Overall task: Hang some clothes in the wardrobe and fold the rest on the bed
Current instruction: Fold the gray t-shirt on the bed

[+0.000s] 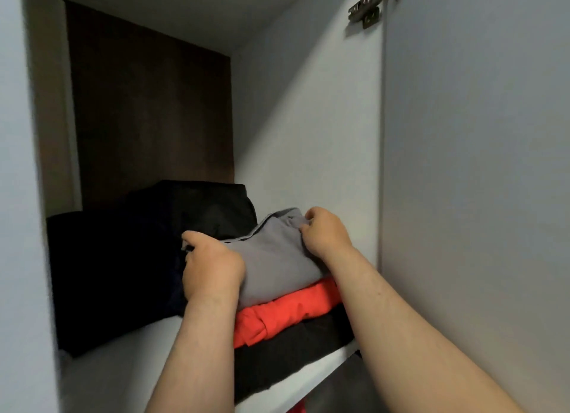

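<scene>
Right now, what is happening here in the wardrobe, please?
A person is reaching into a wardrobe shelf with both bare hands. The left hand and the right hand grip the folded grey garment at its two sides. It lies on top of a stack, above a folded orange-red garment and a black garment. Dark bags or clothes sit behind and to the left. Whether the grey one is going in or coming out cannot be told.
</scene>
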